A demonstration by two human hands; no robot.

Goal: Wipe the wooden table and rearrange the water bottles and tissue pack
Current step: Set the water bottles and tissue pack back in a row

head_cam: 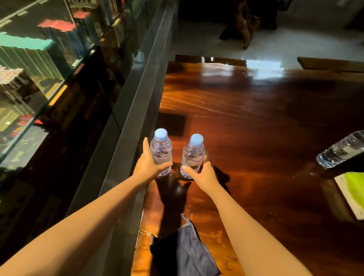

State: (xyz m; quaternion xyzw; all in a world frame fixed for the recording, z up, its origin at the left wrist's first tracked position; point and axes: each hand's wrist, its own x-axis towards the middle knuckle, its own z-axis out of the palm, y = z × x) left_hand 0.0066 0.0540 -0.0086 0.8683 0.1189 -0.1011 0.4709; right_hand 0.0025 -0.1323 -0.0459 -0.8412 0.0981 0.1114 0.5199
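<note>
Cloth (pixel 190 252): dark blue, crumpled at the near edge of the bench (pixel 251 120); likely set down to free both hands.
Tissue pack (pixel 359 193): green, flat by the right edge, untouched.
Left hand (pixel 149 163): curled round the left bottle (pixel 161 151), low on its body, by the left edge.
Right hand (pixel 204 175): curled round the right bottle (pixel 192 155), just beside the first; both upright, apparently gripped as a pair for moving together.
Third bottle (pixel 347 147): right edge, beyond the tissue pack, well apart from the hands.
Surface: dark glossy wood, glare toward the far edge.
Room: glass cabinet (pixel 54 57) of books alongside the left edge; pale floor (pixel 287 44) beyond.
</note>
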